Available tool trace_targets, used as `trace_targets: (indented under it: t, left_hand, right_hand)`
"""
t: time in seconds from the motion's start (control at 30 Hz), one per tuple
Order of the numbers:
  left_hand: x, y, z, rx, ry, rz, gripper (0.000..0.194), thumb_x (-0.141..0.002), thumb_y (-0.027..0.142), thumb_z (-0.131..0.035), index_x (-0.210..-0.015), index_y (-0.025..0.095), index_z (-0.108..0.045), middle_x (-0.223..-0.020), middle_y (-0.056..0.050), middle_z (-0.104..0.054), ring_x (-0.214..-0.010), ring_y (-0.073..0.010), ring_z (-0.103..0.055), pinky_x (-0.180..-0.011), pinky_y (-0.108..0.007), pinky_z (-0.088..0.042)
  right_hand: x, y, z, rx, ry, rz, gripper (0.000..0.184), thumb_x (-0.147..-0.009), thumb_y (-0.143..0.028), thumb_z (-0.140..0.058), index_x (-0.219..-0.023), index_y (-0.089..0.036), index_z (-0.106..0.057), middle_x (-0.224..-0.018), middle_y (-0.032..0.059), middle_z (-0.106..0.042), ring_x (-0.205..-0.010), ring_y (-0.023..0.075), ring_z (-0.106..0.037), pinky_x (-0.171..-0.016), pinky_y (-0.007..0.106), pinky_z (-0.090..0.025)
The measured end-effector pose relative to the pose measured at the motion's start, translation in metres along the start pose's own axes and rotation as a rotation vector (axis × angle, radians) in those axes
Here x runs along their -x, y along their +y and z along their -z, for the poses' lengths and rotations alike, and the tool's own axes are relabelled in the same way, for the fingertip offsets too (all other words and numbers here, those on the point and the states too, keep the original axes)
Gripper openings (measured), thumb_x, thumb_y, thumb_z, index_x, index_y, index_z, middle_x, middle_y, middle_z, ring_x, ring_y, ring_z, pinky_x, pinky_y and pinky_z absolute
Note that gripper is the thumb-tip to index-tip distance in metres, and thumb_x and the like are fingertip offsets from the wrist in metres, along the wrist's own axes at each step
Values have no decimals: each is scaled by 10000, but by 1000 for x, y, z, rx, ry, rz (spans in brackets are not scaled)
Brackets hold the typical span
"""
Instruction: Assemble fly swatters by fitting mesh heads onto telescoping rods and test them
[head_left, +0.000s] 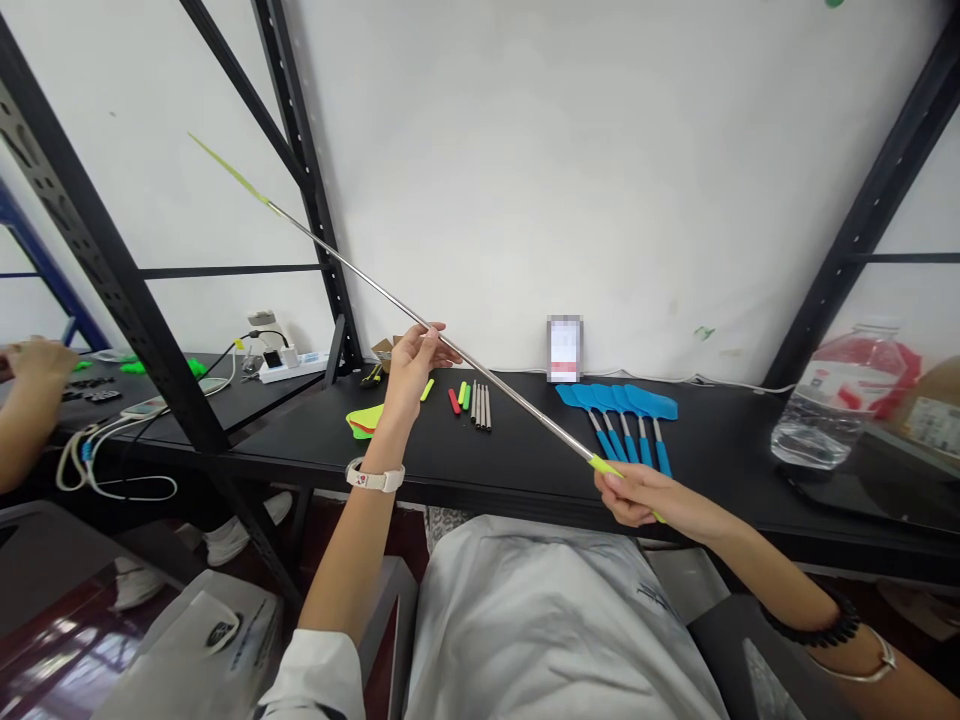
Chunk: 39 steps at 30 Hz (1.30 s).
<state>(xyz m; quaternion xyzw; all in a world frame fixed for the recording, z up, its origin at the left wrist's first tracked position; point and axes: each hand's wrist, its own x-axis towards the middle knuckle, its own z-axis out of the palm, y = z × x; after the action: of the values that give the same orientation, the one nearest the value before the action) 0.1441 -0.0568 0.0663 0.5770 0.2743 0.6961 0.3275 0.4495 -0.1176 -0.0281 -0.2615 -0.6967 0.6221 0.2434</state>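
A telescopic fly swatter [510, 389] with a yellow-green head and handle stretches diagonally above the table, its metal rod drawn out long. My right hand [637, 495] is closed around the handle at the lower right end. Partway up the rod, my left hand [416, 365] has its fingers closed on the metal. The swatter's head [229, 168] points to the upper left, seen nearly edge-on. Below the rod lie several metal rods [481, 407] and short red, yellow and green handles [460, 398]. A stack of coloured swatter heads [364, 421] rests partly behind my left forearm.
Several blue fly swatters [622, 400] lie in a row before a phone [565, 350] at the wall. A large water bottle [825, 400] stands at the right. Black rack posts [307, 170] rise at the left, near a power strip [296, 367] and another person's arm [34, 410].
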Motion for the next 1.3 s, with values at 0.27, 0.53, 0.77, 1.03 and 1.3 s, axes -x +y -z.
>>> trace_targets:
  t: [0.27,0.53,0.77,1.03,1.3]
  left_hand:
    - [15,-6,-27,-136,-402,132,429,-781,474,-513,-1022,123,-560,-816,-86,-642,-786,-169,-611,-653,-263,-470]
    - [63,-49,-90,-60,-1120,256,386,-800,421,-518,-1056,143,-596,-1084,-94,-593,-1009,-173,-536,-888,-293,-406]
    - [77,-70,-104,-25,-1146,328,451,-801,499,-464,-990,116,-609,-819,-63,-610,-649,-89,-562,-623,-212,-477]
    - [69,-64,-99,-70,-928,307,427,-831,506,-397,-852,108,-552,-648,-27,-568,-464,-75,-519,-437,-190,-413]
    - [43,-51,-74,-60,-623,246,288,-827,438,-442,-749,166,-390,-586,48,-466,-447,-71,-502,-466,-201,-403]
  right_hand:
    - [-20,32,-13,-82,128,165,387,-905,-474,-325,-664,-174,-290,-466,-82,-197,-410,39,-117,-394,191,-95]
    - [-36,56,-22,-291,179,318,399,-902,-493,-308,-664,-173,-314,-456,-77,-191,-413,49,-130,-419,203,-118]
    - [-41,55,-25,-317,281,371,386,-854,-545,-384,-740,-178,-419,-559,-30,-358,-514,81,-361,-530,235,-323]
    - [-35,48,-9,-13,306,253,381,-864,-484,-413,-1076,-195,-541,-1060,88,-542,-944,184,-521,-834,342,-425]
    - [-24,22,5,142,432,289,359,-866,-455,-410,-1081,-209,-561,-1057,99,-567,-1019,217,-521,-822,355,-446]
